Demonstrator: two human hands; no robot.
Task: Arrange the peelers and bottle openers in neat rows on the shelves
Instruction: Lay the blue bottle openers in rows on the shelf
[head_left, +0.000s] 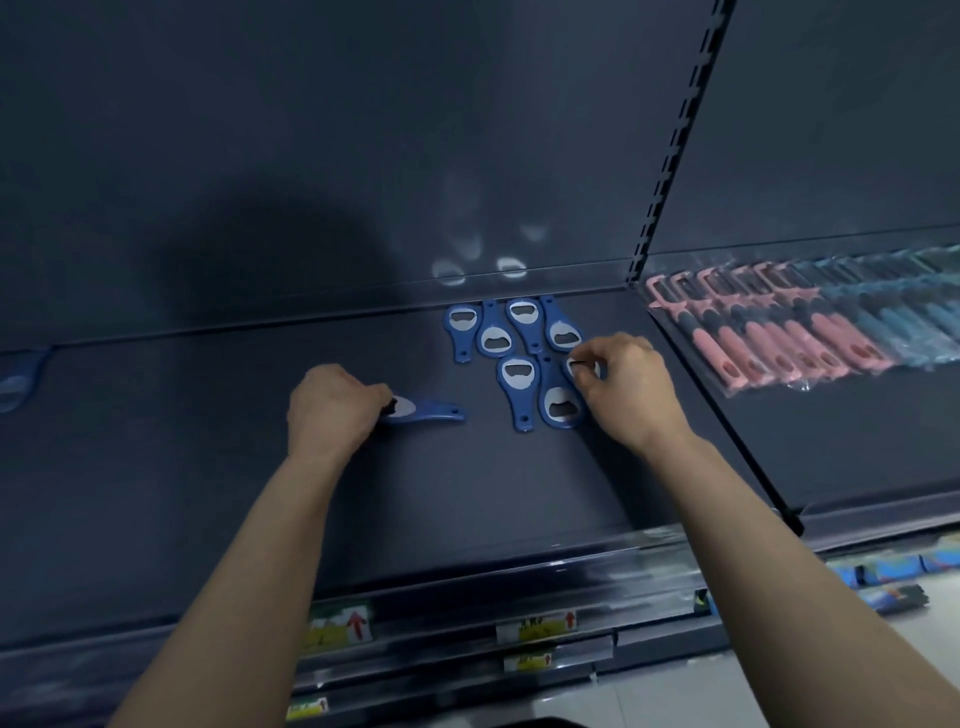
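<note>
Two bare forearms reach up from the lower edge toward a dark shelf (208, 493). On its front rail sit yellow price labels (340, 623) with red arrows. Further in, the left hand (332, 408) has its fingers curled around the round head of a single blue bottle opener (431, 411). This opener is turned on its edge with the handle pointing right, apart from the others, and I cannot tell if it touches the board. The right hand (623, 387) pinches, between thumb and forefinger, the metal head of another opener (575, 367) at the right end of the front row. Just left of it lie two more openers (557, 397) side by side, one with the head far and one with the head near. Behind them, close to the back wall, a back row of four openers (493, 332) lies in the same alternating way. On the neighbouring shelf to the right, wrapped pink peelers (779, 338) lie in an overlapping row, with teal peelers (914, 317) further right. A slotted upright (670, 150) divides the two bays. The glossy back panel (311, 156) shows pale reflections of the opener heads.
</note>
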